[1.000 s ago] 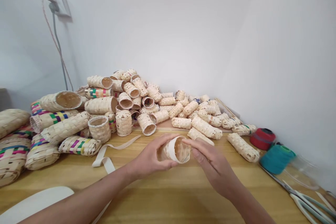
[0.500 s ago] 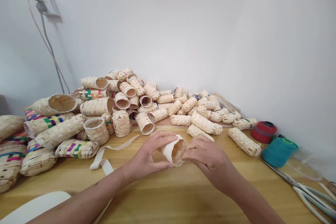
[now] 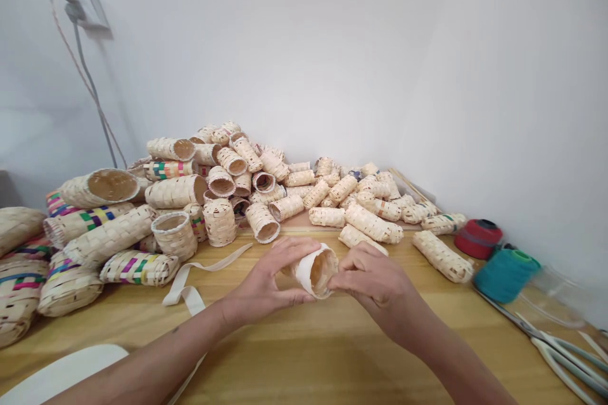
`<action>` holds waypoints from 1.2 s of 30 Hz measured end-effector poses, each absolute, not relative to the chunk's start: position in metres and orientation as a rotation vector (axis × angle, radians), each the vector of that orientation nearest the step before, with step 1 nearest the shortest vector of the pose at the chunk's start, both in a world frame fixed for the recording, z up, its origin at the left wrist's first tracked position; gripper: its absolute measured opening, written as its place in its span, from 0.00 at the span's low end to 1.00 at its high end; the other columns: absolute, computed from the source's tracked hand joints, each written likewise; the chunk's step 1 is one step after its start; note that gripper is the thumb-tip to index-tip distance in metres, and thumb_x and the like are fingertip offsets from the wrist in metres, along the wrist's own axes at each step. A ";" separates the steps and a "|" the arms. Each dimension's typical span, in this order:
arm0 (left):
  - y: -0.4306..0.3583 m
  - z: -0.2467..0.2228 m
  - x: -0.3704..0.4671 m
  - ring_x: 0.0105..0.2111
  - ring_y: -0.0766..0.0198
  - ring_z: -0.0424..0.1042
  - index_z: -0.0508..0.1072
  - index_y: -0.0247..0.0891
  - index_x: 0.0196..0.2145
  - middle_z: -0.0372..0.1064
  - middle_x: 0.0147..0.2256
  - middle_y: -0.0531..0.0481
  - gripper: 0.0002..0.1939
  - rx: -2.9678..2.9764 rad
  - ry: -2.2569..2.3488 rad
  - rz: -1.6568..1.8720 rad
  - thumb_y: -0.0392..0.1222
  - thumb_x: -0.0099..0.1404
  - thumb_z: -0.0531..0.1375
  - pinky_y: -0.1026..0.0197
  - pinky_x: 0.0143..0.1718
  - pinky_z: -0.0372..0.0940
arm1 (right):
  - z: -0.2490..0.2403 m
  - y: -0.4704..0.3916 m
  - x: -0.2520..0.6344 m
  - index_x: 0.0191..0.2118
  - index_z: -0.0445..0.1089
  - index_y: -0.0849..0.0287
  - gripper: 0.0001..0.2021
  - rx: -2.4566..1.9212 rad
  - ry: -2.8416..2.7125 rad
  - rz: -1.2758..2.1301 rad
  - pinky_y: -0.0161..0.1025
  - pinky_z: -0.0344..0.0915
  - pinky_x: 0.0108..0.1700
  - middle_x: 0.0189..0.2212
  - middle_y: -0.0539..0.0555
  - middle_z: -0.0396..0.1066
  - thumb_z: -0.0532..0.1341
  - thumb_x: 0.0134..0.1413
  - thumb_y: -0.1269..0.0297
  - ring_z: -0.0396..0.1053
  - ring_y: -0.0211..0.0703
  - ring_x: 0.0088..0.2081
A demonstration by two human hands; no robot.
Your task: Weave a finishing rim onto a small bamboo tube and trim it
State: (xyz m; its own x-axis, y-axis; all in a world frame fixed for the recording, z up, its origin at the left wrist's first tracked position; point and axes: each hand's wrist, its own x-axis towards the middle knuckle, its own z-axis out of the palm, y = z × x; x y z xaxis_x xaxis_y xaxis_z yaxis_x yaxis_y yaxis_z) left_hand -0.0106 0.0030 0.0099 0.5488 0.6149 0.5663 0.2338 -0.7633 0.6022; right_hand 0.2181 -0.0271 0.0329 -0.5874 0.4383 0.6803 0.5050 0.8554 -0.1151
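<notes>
A small woven cylinder with a white band round its rim lies tilted between my hands, its open end facing right and toward me. My left hand wraps round its left side, thumb below and fingers above. At the right edge of the rim, my right hand is closed in a pinch; whatever lies between its fingertips is too small to make out. A cream ribbon curls on the table left of my left hand and passes under the forearm.
Woven cylinders are heaped along the wall from left to centre right. On the right are a red thread spool, a teal spool and scissors. A white flat object lies at the wooden table's front left.
The cylinder has turned very slightly in my hands, and its opening shows a little more. My right fingers have shifted slightly at the rim.
</notes>
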 end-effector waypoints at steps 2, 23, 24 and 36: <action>0.002 0.011 -0.011 0.56 0.49 0.61 0.66 0.42 0.57 0.64 0.55 0.41 0.33 2.313 0.710 1.095 0.54 0.56 0.65 0.46 0.58 0.55 | 0.033 -0.027 0.218 0.36 0.74 0.56 0.12 -0.673 -2.288 -0.106 0.36 0.58 0.32 0.28 0.51 0.69 0.54 0.62 0.74 0.63 0.40 0.31; -0.004 0.014 -0.007 0.53 0.51 0.65 0.62 0.40 0.60 0.66 0.55 0.46 0.30 1.937 0.637 0.833 0.52 0.64 0.58 0.51 0.55 0.59 | 0.027 -0.032 0.215 0.45 0.71 0.51 0.13 -0.716 -2.218 0.298 0.37 0.61 0.34 0.30 0.50 0.64 0.54 0.63 0.74 0.64 0.39 0.33; -0.004 0.014 -0.007 0.54 0.51 0.65 0.61 0.40 0.60 0.66 0.55 0.46 0.29 1.926 0.629 0.826 0.52 0.64 0.58 0.51 0.56 0.58 | 0.027 -0.032 0.214 0.45 0.71 0.50 0.14 -0.725 -2.219 0.309 0.37 0.62 0.33 0.30 0.50 0.63 0.54 0.63 0.74 0.64 0.39 0.33; -0.003 0.014 -0.008 0.55 0.50 0.64 0.63 0.41 0.59 0.65 0.56 0.46 0.28 1.911 0.627 0.792 0.52 0.64 0.58 0.49 0.57 0.57 | 0.026 -0.033 0.212 0.48 0.71 0.47 0.19 -0.701 -2.201 0.297 0.36 0.61 0.31 0.29 0.49 0.60 0.51 0.61 0.77 0.62 0.38 0.31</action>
State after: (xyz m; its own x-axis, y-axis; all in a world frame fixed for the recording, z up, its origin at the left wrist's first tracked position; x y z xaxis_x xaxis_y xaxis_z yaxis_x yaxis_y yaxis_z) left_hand -0.0075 -0.0035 0.0142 0.6600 0.7036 0.2633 0.0955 -0.4262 0.8996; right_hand 0.2124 -0.0328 0.0256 -0.5349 0.5726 0.6213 0.3872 0.8197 -0.4221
